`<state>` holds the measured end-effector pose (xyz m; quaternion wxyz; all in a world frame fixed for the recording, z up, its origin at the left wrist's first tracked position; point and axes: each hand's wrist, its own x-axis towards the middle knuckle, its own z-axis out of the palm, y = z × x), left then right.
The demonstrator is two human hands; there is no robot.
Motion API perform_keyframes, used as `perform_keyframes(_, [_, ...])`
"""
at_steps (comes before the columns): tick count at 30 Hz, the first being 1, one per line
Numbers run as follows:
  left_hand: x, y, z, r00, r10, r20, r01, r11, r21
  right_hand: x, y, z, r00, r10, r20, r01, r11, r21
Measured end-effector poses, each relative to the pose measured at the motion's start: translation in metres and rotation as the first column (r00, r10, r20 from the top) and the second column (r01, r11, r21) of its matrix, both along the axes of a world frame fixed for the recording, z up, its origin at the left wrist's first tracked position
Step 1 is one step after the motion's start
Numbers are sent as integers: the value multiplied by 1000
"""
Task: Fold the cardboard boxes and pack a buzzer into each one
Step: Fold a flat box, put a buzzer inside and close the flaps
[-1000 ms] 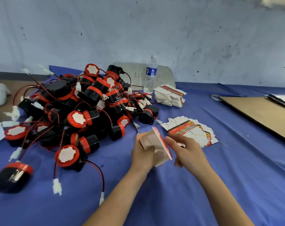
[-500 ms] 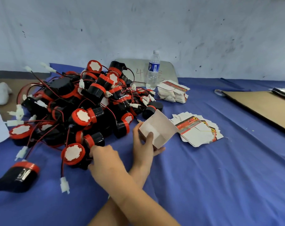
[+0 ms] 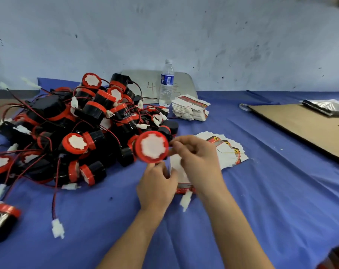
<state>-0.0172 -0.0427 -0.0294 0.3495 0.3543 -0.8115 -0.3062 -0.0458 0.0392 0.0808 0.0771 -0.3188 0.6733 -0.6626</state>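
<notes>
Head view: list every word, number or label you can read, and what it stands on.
"4": red handwriting on the grey board; the marks beside it, behind the water bottle, are unreadable.
Label on the water bottle: too blurred.
Print on the flat boxes, both piles: too small.
Red strip on the folded box: blurred.
Held buzzer: no text.

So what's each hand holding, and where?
Right hand pinches a red-faced buzzer at its right edge; left hand grips the folded cardboard box by its left side, below the buzzer.

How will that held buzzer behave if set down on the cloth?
The buzzer looks round, so it may roll on its side. The plug dangling below, seemingly its own, will probably trail and could snag the tangled pile.
</notes>
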Motion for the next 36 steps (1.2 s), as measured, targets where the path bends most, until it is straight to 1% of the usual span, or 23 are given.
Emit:
perform_keyframes(1, [0,2,-1,1000,-5,-3,5,1000,-24,-11,10,-4,999,-32,23,31,999,29])
perform_keyframes(3, [0,8,4,999,-6,31,6,1000,23,-28,26,-13,994,-97,51,93,993,77])
perform_keyframes(5, [-1,8,3,996,-88,-32,90,993,83,-38,36,-22,989,-116,91,106,989,105])
perform_keyframes(6, [-1,8,5,984,-146,-100,152,987,54,-41,41,-25,987,-123,108,110,987,113])
perform_keyframes(7, [1,8,8,961,-216,-170,216,976,-17,-44,43,-27,984,-133,116,119,986,121])
perform_keyframes(9, [3,9,14,903,-332,-272,283,937,-204,-49,47,-29,983,-144,113,127,981,147])
perform_keyframes(10, [3,10,15,878,-373,-299,294,915,-276,-50,49,-29,986,-132,102,115,980,163])
perform_keyframes(12, [3,13,16,843,-428,-325,325,888,-327,-50,51,-27,994,-89,67,75,977,199])
perform_keyframes(15, [5,19,18,825,-440,-354,349,890,-294,-47,51,-23,995,-96,-7,94,961,261])
perform_keyframes(18, [8,26,22,835,-413,-363,352,909,-224,-31,52,-19,984,-166,-71,179,954,242])
perform_keyframes(19, [8,27,22,840,-410,-356,351,910,-220,-24,51,-19,981,-154,-119,181,948,261])
perform_keyframes(21, [9,26,22,858,-408,-312,348,909,-231,-15,49,-22,965,-88,-246,180,907,382])
perform_keyframes(22, [9,25,21,861,-414,-296,357,906,-228,-12,47,-23,953,-80,-293,201,888,413])
perform_keyframes(23, [9,23,21,854,-427,-298,378,902,-211,-12,47,-24,944,-99,-315,229,883,409])
perform_keyframes(25, [11,21,25,829,-461,-317,435,887,-153,-15,48,-24,935,-168,-312,275,900,339])
perform_keyframes(27, [13,22,28,826,-480,-294,467,876,-117,-20,52,-24,937,-183,-297,280,903,325])
perform_keyframes(29, [13,23,27,832,-477,-283,469,877,-101,-21,54,-24,962,-82,-260,185,897,401])
perform_keyframes(30, [13,24,27,829,-475,-295,473,877,-83,-20,55,-25,964,-35,-265,156,879,451])
perform_keyframes(32, [13,25,27,827,-470,-308,471,879,-75,-20,55,-27,947,-1,-322,174,842,511])
perform_keyframes(33, [13,26,28,829,-470,-301,466,880,-90,-20,55,-28,933,-9,-360,204,838,506])
perform_keyframes(35, [12,29,30,824,-484,-294,474,874,-112,-20,56,-29,905,-67,-420,268,856,441])
perform_keyframes(36, [11,30,29,815,-495,-302,481,868,-125,-21,57,-29,906,-116,-408,288,874,391])
